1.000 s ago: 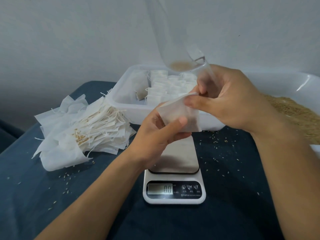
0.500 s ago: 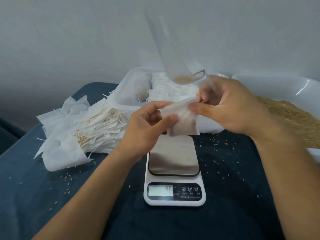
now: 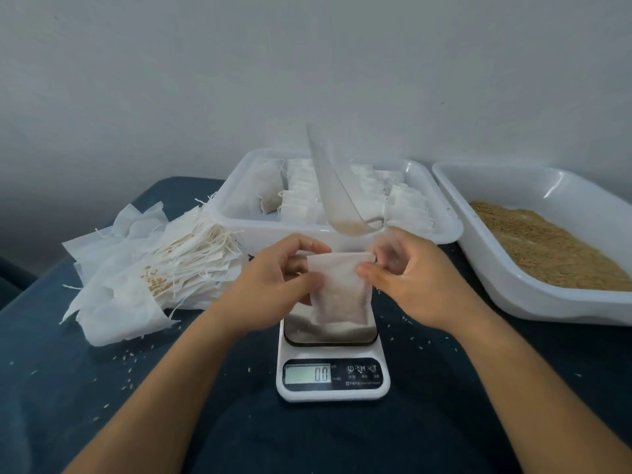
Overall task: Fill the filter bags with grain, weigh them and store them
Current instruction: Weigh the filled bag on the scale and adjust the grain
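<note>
My left hand (image 3: 273, 278) and right hand (image 3: 410, 278) pinch the filter bag (image 3: 338, 289) above the scale (image 3: 333, 371); right also grips the scoop (image 3: 328, 186).

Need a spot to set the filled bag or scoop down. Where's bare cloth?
Free: dark cloth right of the scale, below the grain tray; also left of the scale, in front of the empty bag pile, only stray grains. Crowded: storage tray, packed with bags; both hands hold the bag over the scale.
</note>
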`<act>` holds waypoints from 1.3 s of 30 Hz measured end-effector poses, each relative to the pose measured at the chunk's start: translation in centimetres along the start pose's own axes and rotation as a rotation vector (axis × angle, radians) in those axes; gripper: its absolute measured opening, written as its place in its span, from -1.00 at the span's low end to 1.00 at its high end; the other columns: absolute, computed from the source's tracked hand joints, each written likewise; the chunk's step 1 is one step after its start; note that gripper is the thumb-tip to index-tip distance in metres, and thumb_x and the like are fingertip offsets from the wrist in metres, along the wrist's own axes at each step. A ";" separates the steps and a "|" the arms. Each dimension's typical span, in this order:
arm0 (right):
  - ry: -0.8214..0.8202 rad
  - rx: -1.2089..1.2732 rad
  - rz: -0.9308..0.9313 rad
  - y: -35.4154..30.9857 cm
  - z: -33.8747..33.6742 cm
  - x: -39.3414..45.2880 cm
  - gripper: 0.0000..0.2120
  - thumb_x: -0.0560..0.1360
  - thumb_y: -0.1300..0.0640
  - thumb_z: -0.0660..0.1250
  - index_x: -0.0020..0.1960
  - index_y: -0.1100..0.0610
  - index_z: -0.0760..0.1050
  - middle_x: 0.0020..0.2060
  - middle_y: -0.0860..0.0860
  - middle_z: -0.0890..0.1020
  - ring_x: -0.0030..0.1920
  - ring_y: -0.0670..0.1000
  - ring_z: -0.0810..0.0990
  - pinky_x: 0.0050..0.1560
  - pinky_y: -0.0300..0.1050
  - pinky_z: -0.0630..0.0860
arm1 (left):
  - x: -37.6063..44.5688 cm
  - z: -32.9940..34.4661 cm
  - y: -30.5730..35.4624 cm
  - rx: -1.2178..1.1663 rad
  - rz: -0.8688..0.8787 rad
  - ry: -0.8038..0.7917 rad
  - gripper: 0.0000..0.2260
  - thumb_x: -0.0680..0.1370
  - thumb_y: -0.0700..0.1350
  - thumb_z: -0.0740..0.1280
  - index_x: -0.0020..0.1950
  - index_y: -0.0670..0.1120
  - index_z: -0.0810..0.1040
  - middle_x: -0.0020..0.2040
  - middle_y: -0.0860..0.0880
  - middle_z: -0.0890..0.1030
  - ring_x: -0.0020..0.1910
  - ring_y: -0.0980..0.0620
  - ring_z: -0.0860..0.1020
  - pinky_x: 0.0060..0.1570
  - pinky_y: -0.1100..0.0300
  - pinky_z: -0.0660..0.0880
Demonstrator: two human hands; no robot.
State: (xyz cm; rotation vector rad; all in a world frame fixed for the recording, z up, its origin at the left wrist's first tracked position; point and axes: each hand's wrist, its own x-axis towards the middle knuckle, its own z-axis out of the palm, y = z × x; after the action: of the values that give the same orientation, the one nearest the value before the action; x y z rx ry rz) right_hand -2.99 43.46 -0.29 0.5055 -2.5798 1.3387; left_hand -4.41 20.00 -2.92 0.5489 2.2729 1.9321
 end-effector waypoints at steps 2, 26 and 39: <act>-0.023 -0.038 0.036 0.8 0.7 -0.3 -0.68 0.52 0.02 0.50 -0.27 -0.21 0.40 -0.29 -0.17 0.59 -0.25 -0.19 0.53 -0.17 -0.30 0.48 | -0.2 0.0 -0.4 0.145 -0.024 0.011 -0.73 0.48 -0.16 0.42 0.06 0.20 0.61 -0.27 0.05 0.64 -0.27 0.03 0.66 -0.16 0.12 0.65; 0.333 -0.117 0.215 3.6 -1.8 -1.0 -0.56 0.45 -0.45 0.26 -0.08 -0.08 0.52 -0.11 -0.13 0.67 -0.25 -0.09 0.59 -0.09 -0.04 0.52 | 0.9 -2.5 -1.5 0.327 -0.123 0.579 -0.85 0.59 0.11 0.38 -0.11 0.09 0.59 -0.39 0.14 0.56 -0.36 0.16 0.58 -0.33 0.20 0.44; 0.381 -0.115 0.218 4.1 -2.4 -1.1 -0.84 0.54 -0.22 0.39 -0.07 -0.17 0.52 -0.08 -0.36 0.64 -0.07 -0.23 0.63 0.01 0.16 0.65 | 1.3 -2.3 -2.4 0.240 -0.173 0.548 -0.90 0.56 0.07 0.41 -0.08 0.09 0.56 -0.45 0.19 0.52 -0.46 0.24 0.48 -0.36 0.23 0.38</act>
State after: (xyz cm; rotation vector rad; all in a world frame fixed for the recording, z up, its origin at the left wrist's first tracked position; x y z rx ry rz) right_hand -3.51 47.85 -2.34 -0.0517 -2.4200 1.1990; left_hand -6.79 17.98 -4.64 -0.1926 2.7796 1.9079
